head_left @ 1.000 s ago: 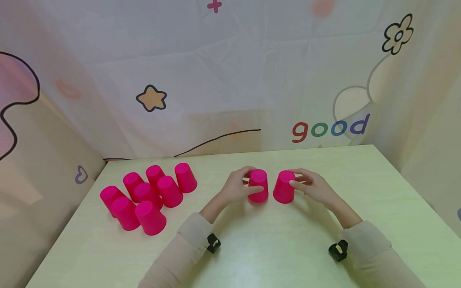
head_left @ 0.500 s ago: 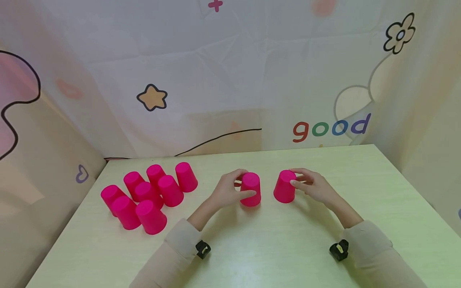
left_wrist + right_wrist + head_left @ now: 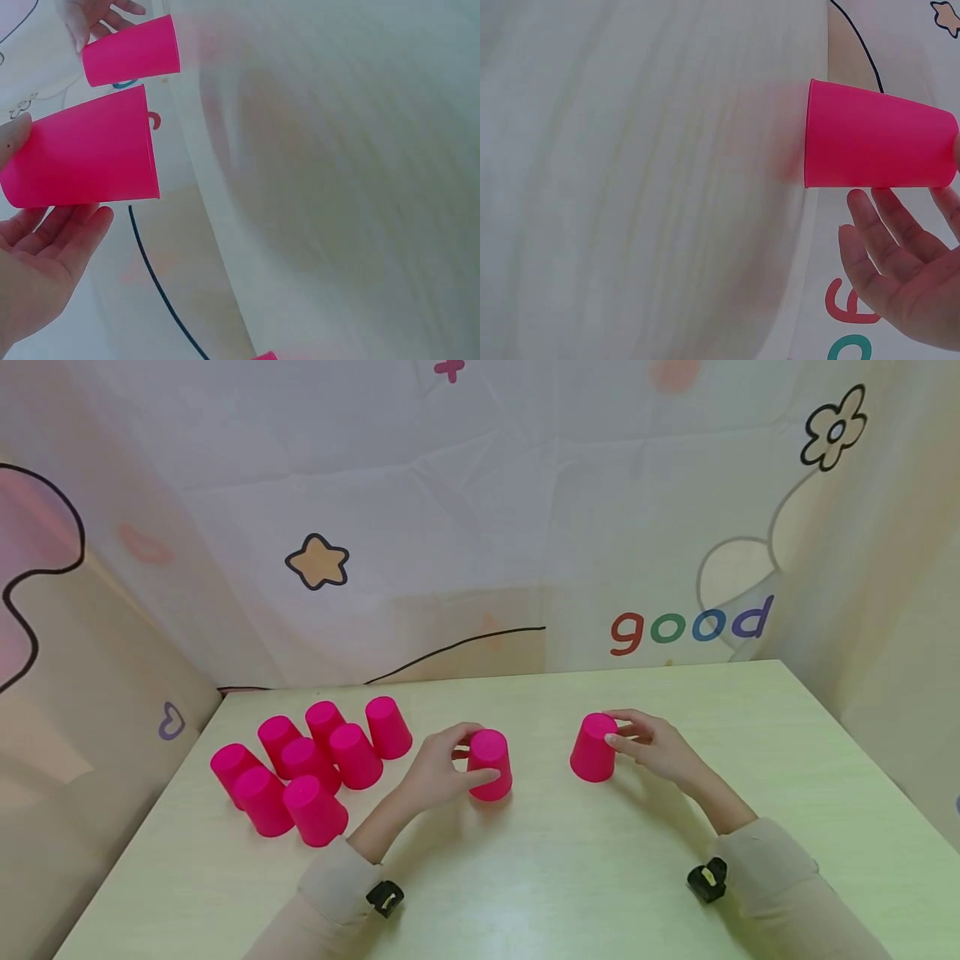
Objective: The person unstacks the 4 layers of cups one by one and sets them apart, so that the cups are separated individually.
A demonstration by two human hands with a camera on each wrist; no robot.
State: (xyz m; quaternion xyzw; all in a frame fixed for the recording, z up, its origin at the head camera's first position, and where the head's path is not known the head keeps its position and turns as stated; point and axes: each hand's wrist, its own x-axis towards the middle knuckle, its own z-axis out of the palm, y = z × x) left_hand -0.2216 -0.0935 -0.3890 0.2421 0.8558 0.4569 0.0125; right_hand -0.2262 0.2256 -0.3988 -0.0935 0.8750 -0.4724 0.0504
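Observation:
My left hand (image 3: 437, 772) grips an upside-down pink plastic cup (image 3: 491, 756) near the middle of the table, thumb across its near side and fingers behind. In the left wrist view that cup (image 3: 86, 154) sits between thumb and fingers, its wide rim close over the table. To the right, my right hand (image 3: 662, 750) holds a second upside-down pink cup (image 3: 591, 756) by its upper right side. The right wrist view shows this cup (image 3: 877, 139) with fingertips against its wall; the thumb is mostly out of frame.
Several more upside-down pink cups (image 3: 315, 814) stand in a cluster on the left of the pale table (image 3: 570, 868). A printed cloth (image 3: 450, 527) rises behind the table's back edge and along both sides.
My left hand has moved left and slightly nearer with its cup, widening the gap to the other cup. The right hand and its cup have stayed in place.

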